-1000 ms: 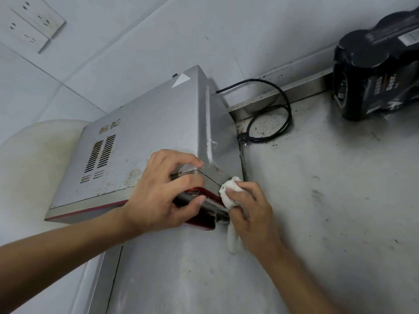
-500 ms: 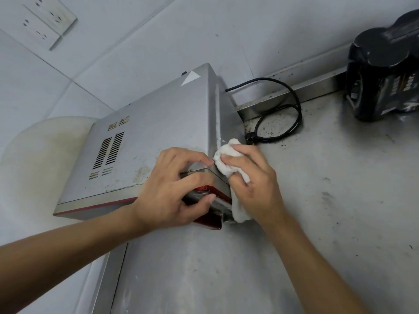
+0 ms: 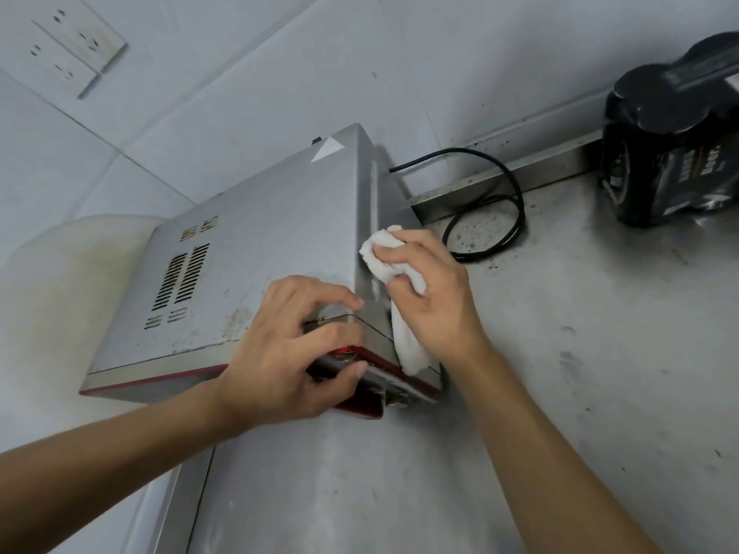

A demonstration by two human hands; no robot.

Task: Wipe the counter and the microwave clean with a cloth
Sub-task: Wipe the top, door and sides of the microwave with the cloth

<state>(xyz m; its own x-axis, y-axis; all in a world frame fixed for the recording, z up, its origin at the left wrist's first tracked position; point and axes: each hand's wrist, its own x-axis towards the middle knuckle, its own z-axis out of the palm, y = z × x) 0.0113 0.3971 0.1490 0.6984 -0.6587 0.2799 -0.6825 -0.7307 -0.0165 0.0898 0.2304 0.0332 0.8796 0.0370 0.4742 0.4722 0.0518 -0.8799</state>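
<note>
A silver microwave (image 3: 260,249) with a red front trim stands on the steel counter (image 3: 580,373), its top stained near the front. My left hand (image 3: 296,353) grips the microwave's front right corner, fingers curled over the top edge. My right hand (image 3: 432,297) is closed on a white cloth (image 3: 384,257) and presses it against the microwave's right side wall, about halfway back. A tail of the cloth hangs down along that wall toward the red trim.
A black power cord (image 3: 504,209) loops on the counter behind the microwave, among dark specks. A black shrink-wrapped pack of cans (image 3: 676,153) stands at the back right. A raised steel lip (image 3: 520,173) meets the tiled wall. A wall socket (image 3: 76,46) sits upper left.
My right hand has slid the cloth from the microwave's front lower corner up and back along the right side wall. My left hand has kept its grip on the front corner.
</note>
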